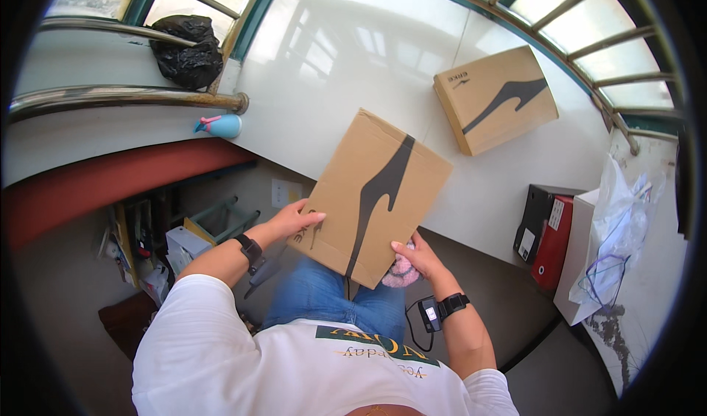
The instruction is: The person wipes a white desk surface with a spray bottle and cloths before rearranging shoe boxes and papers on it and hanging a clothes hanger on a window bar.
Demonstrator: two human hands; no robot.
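A brown cardboard shoebox (342,195) with a black logo is held at a tilt over the near edge of the white table. My left hand (291,219) grips its left edge, thumb on the printed face. My right hand (417,256) grips the lower right edge and also has a pink fluffy cloth (401,269) with grey stripes, pressed beside the box; part of the cloth is hidden. Farther back on the right of the table lies a second brown shoebox (497,98) with the same logo, apart from the first.
A blue spray bottle (223,125) lies on the ledge at left, below a metal rail (127,97) and a black plastic bag (188,51). Black and red file boxes (552,242) and a clear plastic bag (613,234) stand at right. Barred windows edge the table (331,84).
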